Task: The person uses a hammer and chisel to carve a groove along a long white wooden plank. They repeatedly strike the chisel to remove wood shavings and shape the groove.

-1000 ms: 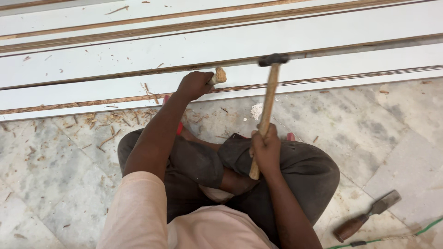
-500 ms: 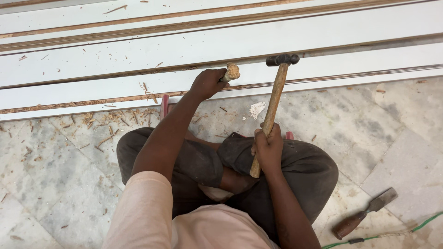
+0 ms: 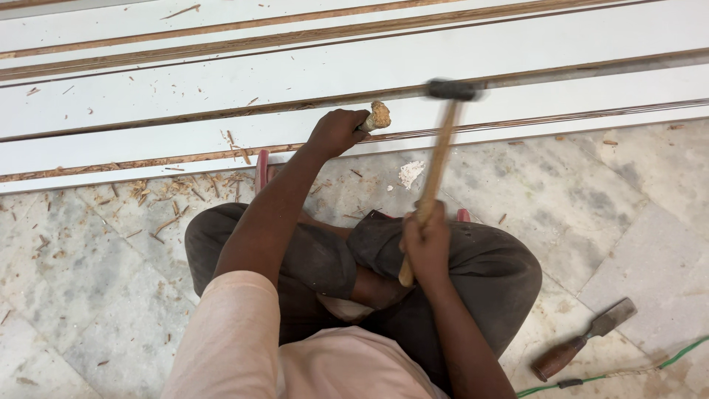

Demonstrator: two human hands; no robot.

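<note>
Chisel handle (image 3: pixel 378 116) first: its frayed, mushroomed wooden butt pokes out of the left hand (image 3: pixel 336 131), whose fingers are wrapped tight round the shaft and pressed together, holding the tool against the edge of the long white boards (image 3: pixel 480 55) lying across the floor. The blade end is hidden by the fist, so where exactly it bites cannot be told. The right hand (image 3: pixel 426 240) has its fingers curled closed round the lower part of a hammer (image 3: pixel 437 166), whose pale wooden handle slopes up to a dark metal head, blurred, just to the right of the chisel's butt and apart from it.

By the look of it this is the striking step of chiselling along the board's edge. A next blow would call for the hammer head to meet that battered butt squarely, with the left fist kept steady and clear of the swing.

Further out, the boards are smooth and white-faced with raw brown edges showing along the seams. Wood chips (image 3: pixel 173 196) and splinters lie scattered over the mottled grey marble floor (image 3: pixel 591 192). A second chisel (image 3: pixel 583 338), with a reddish-brown handle and flat steel blade, rests on the floor well to the right, near a thin green cable (image 3: pixel 665 360). The person sits cross-legged in dark trousers (image 3: pixel 495 273).
</note>
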